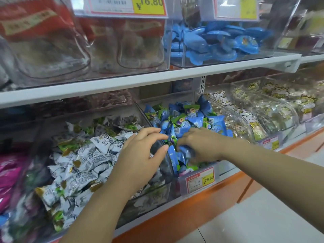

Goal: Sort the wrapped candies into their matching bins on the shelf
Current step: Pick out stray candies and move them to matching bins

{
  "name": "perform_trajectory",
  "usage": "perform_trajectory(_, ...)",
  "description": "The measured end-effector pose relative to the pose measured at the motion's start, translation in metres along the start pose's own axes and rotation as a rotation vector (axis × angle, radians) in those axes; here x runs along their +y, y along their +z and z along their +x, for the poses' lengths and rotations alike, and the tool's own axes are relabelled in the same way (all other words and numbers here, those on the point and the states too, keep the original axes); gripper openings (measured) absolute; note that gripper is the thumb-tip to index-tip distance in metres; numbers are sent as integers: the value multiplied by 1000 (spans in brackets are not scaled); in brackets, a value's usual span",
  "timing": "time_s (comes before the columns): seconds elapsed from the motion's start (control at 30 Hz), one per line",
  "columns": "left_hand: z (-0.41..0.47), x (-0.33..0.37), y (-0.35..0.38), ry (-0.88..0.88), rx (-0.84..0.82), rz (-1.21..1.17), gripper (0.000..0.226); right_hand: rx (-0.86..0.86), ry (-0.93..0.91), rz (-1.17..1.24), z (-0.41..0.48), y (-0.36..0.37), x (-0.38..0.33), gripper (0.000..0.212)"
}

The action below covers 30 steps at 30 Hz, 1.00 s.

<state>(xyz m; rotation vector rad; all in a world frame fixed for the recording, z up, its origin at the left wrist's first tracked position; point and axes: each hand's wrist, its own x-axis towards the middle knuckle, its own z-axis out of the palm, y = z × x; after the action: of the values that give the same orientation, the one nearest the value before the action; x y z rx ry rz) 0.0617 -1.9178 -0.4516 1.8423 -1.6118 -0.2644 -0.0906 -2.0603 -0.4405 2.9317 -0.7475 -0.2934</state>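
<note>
On the lower shelf, a clear bin holds white-and-green wrapped candies. The bin to its right holds blue-and-green wrapped candies. My left hand hovers over the curved clear divider between the two bins, fingers and thumb spread and pointing toward the blue pile, with nothing held. My right hand reaches down into the front of the blue bin, and its fingers curl round a few blue candies.
Bins of cartoon-printed clear packets stand to the right, and pink packets to the far left. The white upper shelf carries blue jelly cups and red-labelled bags. A price tag fronts the blue bin, above an orange shelf base and tiled floor.
</note>
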Motion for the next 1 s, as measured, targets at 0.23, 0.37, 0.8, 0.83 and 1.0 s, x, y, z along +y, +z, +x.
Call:
perform_trajectory(0.23,1,-1,-1,10,-2,-2,29,150,3,-156,-2,-2,30,41)
perform_trajectory(0.37,2,-1,-1,24,1,-3,29,238,11,139,-13,-18,27,42)
perform_trajectory(0.8,-1,4,-1,8,-2,-3,28,-377,-83,351,-20,-6,-24,53)
perform_trajectory(0.83,-1,4,-1,11,-1,-4,27,-409,-81,362,-19,-5,-26,46)
perform_trajectory(1.0,-1,4,-2,14,0,-6,27,-447,-90,583,-14,-8,-21,29)
